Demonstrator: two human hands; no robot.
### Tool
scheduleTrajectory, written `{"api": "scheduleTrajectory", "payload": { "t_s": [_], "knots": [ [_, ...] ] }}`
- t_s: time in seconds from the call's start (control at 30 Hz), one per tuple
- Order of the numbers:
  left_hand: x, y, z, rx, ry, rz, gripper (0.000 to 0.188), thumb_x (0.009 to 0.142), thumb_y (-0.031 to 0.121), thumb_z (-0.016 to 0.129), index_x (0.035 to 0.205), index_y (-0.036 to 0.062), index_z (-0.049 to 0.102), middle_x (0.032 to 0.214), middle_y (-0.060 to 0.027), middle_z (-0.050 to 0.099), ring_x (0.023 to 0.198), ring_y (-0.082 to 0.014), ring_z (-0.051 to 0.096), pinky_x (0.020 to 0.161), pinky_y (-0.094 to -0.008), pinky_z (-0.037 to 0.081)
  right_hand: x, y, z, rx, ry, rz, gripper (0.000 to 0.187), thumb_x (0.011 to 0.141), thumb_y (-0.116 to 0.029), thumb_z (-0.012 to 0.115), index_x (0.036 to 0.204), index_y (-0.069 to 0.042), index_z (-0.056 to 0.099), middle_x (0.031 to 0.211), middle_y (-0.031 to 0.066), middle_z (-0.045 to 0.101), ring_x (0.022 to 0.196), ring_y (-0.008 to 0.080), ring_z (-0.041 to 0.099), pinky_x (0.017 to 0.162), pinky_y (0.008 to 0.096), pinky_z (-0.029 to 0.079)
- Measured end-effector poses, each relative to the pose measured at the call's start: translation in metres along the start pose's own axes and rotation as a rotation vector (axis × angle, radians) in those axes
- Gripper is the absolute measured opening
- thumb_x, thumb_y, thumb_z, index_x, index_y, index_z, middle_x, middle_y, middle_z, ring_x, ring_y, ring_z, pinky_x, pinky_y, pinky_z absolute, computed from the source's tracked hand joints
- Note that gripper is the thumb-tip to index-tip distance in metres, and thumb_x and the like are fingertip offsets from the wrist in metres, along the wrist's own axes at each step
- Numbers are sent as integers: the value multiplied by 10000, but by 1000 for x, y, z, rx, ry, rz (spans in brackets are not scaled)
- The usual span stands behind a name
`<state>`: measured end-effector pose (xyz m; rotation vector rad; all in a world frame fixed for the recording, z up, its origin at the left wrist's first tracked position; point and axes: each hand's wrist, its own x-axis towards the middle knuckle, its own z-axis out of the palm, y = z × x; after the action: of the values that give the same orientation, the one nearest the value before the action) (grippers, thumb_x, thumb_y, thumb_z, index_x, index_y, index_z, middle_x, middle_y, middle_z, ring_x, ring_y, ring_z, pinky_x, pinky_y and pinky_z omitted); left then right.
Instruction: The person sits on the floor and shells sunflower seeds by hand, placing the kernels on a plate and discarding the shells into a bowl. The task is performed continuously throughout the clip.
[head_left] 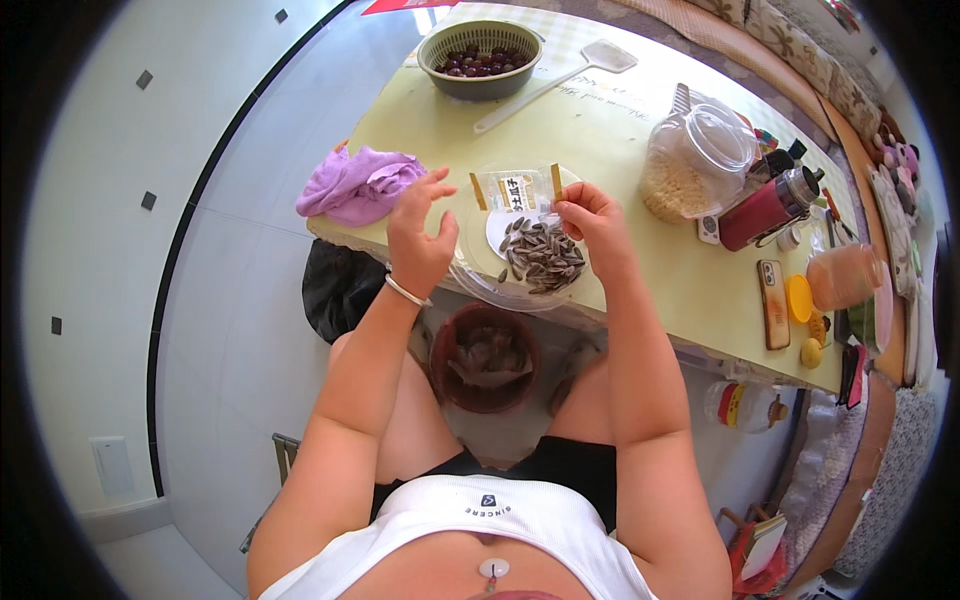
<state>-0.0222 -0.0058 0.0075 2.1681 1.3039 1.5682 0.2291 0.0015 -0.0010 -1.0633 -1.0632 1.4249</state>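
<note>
A small clear packet with gold edges (515, 190) is upright to my view over the far rim of a clear round plate (480, 288). My right hand (603, 225) is closed in a pinch at the packet's right edge; its thumb and fingertips meet there. Below the packet, a heap of striped sunflower seeds (545, 257) covers the plate's right part, and a few seeds lie loose at its left. My left hand (422, 235) is raised left of the plate, fingers apart and holding nothing. A crumpled purple cloth (358, 187) lies just beyond it.
A grey-green colander (480, 90) of dark round fruit and a white spatula (560, 85) lie far back. Rightward are a clear tub of pale food (685, 165), a maroon bottle (768, 210) and a phone (773, 305). A dark red bin (487, 355) stands between my knees.
</note>
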Motion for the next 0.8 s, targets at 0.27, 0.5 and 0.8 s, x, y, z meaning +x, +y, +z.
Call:
{"api": "scheduleTrajectory", "payload": {
  "t_s": [0.27,0.5,0.8],
  "knots": [
    [0,-30,-11,13,8,-209,126,751,5,651,875,18,667,1076,-168,695,1030,-310,652,928,-390,497,-76,-38,42,-516,-522,-110,103,818,20,655,911,-19,638,781,25,591,725,104,572,636,262,470],
    [0,-15,-3,-4,-135,-109,137,754,4,683,889,23,687,1053,-124,713,1003,-268,660,936,-359,489,-97,26,91,-1169,-874,-155,142,818,-160,636,920,-70,676,951,137,658,849,351,661,733,453,529],
    [-8,4,4,40,-559,4,121,663,134,776,745,77,707,774,-93,658,881,-295,604,793,-385,487,-75,-18,69,-572,-547,-4,201,817,-140,730,981,-27,698,814,113,697,694,207,653,645,346,520]
  ]
}}
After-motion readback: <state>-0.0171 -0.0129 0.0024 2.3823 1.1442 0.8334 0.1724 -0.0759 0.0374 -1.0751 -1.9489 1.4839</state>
